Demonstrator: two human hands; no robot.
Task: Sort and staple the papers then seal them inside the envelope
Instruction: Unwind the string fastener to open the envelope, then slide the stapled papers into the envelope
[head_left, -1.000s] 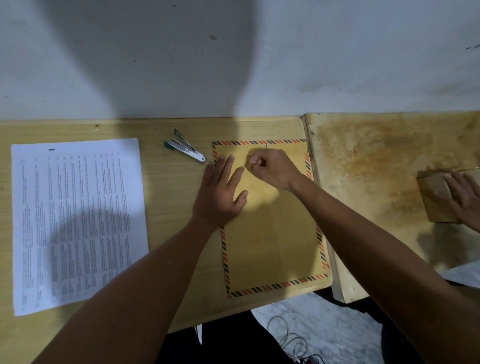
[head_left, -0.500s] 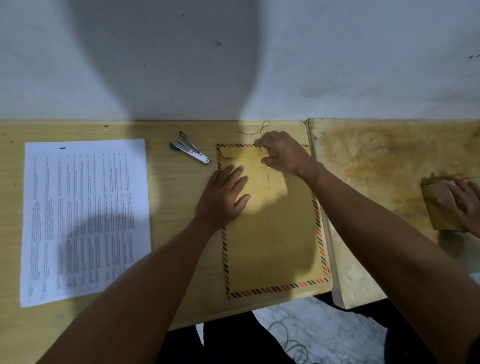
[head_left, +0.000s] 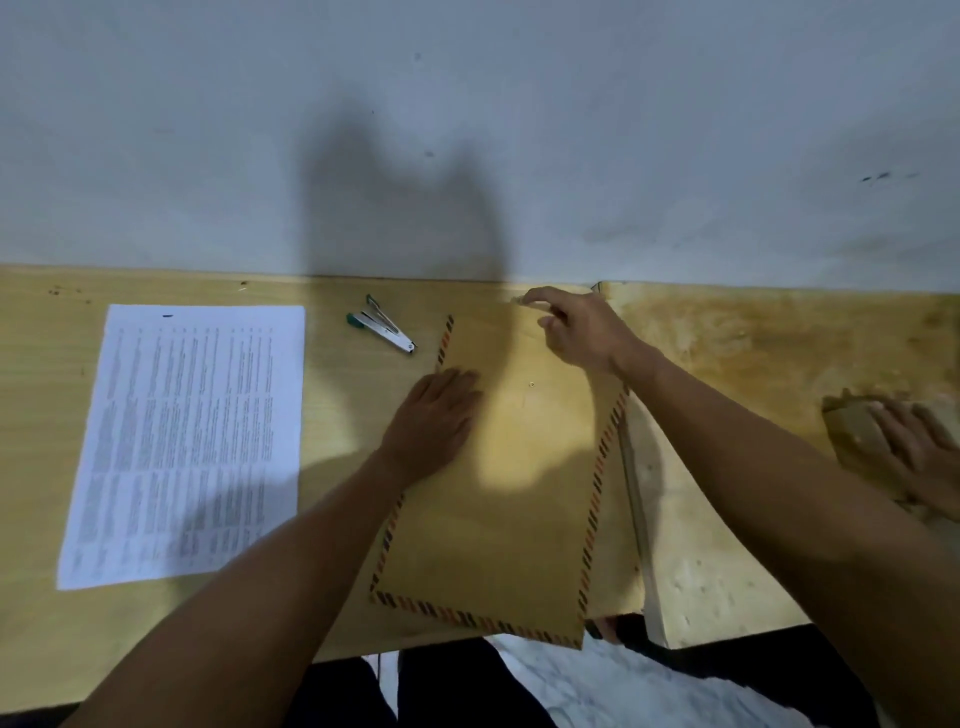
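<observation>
A brown envelope with a striped border lies flat on the wooden table, a small metal eyelet showing on its face. My left hand rests flat on the envelope's upper left part, fingers together. My right hand is at the envelope's top edge, fingertips pinched on the flap or its string; which one is blurred. A stack of printed papers lies to the left. A green and silver stapler lies between papers and envelope.
A white wall rises right behind the table. A second, stained table adjoins on the right, where another person's hand rests on a brown block. Floor shows below the front edge.
My right hand has moved up from the envelope's face to its top edge, pulling the string free. The envelope has tilted slightly. My left hand stays pressed on it.
</observation>
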